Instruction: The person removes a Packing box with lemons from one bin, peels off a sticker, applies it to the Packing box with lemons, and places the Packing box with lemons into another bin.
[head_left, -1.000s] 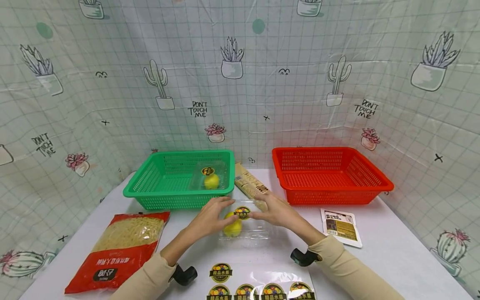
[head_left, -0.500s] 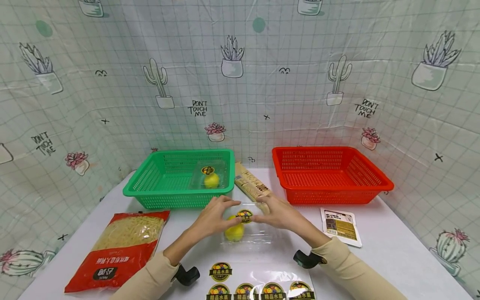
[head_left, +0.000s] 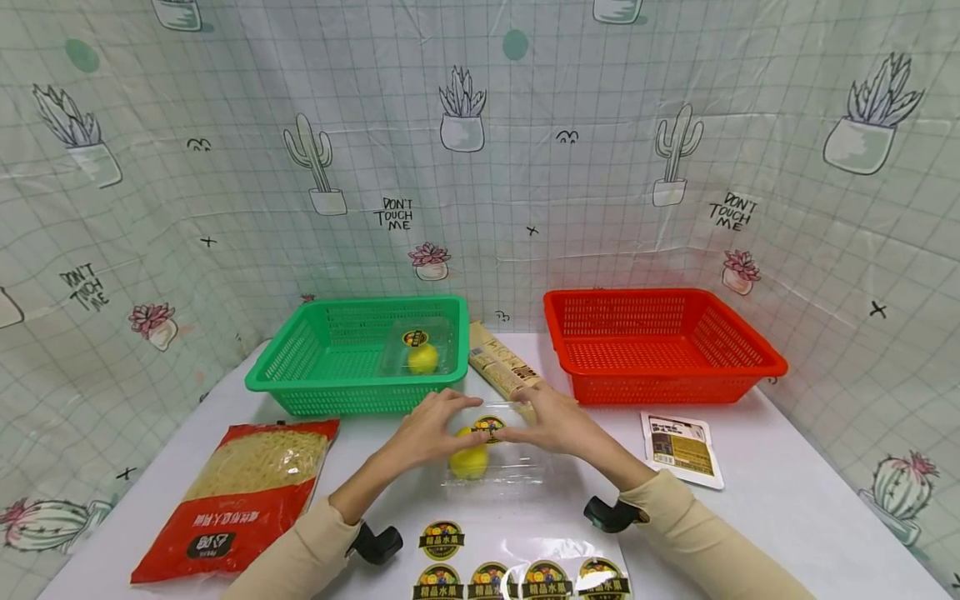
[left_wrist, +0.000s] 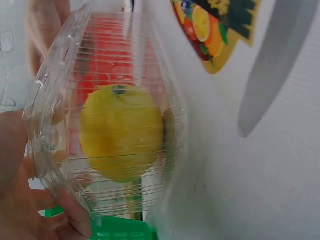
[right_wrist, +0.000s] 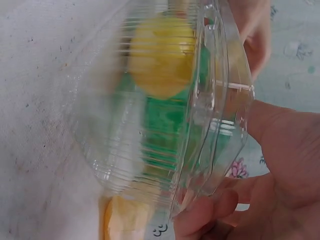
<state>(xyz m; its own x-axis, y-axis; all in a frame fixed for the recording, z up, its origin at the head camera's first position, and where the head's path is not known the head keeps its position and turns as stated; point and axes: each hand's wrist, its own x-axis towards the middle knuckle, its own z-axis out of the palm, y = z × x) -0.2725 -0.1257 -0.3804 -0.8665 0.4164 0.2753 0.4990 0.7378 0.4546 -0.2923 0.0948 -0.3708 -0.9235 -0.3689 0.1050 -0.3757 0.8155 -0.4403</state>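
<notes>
A clear plastic clamshell box (head_left: 510,462) lies low over the white table in front of me, between both hands. Inside, at its left end, is a yellow lemon (left_wrist: 121,132). A round black-and-gold fruit sticker (head_left: 489,428) is on the lid. My left hand (head_left: 432,429) grips the box's left side, fingers at the far rim and thumb over the lid. From the right, my right hand (head_left: 557,423) holds the opposite side the same way; its fingers (right_wrist: 200,217) curl at the rim in the right wrist view.
A sheet of round stickers (head_left: 525,546) lies in front. Behind stand a green basket (head_left: 360,402), holding another boxed lemon (head_left: 423,359), and a red basket (head_left: 660,389). A tan packet (head_left: 498,360) lies between them, a red pasta bag (head_left: 240,500) left, a white pouch (head_left: 682,450) right.
The box has shifted slightly toward me and to the right with both hands on it, then stayed nearly still. The grip looks the same.
</notes>
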